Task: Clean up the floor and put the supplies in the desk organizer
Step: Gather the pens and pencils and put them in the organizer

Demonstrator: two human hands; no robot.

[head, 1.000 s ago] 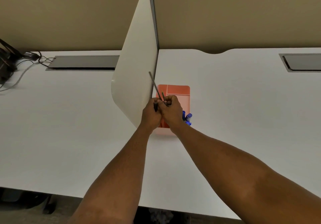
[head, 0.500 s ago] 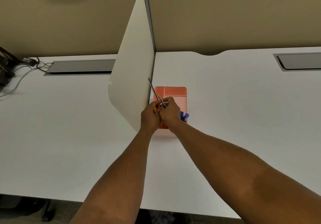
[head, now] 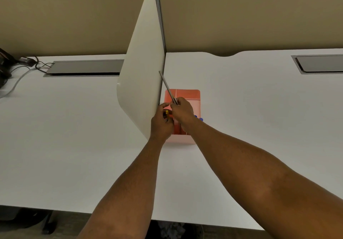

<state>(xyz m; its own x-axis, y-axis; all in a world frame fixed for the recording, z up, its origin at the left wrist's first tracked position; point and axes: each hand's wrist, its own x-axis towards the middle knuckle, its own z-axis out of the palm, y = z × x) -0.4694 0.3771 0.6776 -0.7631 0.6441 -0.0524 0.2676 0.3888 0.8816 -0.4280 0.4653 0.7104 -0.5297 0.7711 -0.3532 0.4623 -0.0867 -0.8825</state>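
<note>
An orange desk organizer (head: 191, 95) with several compartments stands on the white desk (head: 241, 118), just right of the divider panel. Blue pen caps (head: 200, 118) stick out of its right side. My right hand (head: 182, 111) hovers over the organizer, shut on a thin grey pen (head: 167, 87) that slants up and to the left. My left hand (head: 161, 122) is beside it at the organizer's left edge, curled around a small yellow-tipped item (head: 167, 113); most of that item is hidden by the fingers.
A white divider panel (head: 143, 62) stands upright between two desk halves, touching distance from my left hand. Grey cable hatches (head: 85, 68) (head: 319, 64) sit at the back. Cables (head: 24, 66) lie at the far left. Beige partition wall behind.
My hands have drawn slightly apart. The right hand has lifted the grey pen away from the left hand, and the yellow tip in the left hand shows more.
</note>
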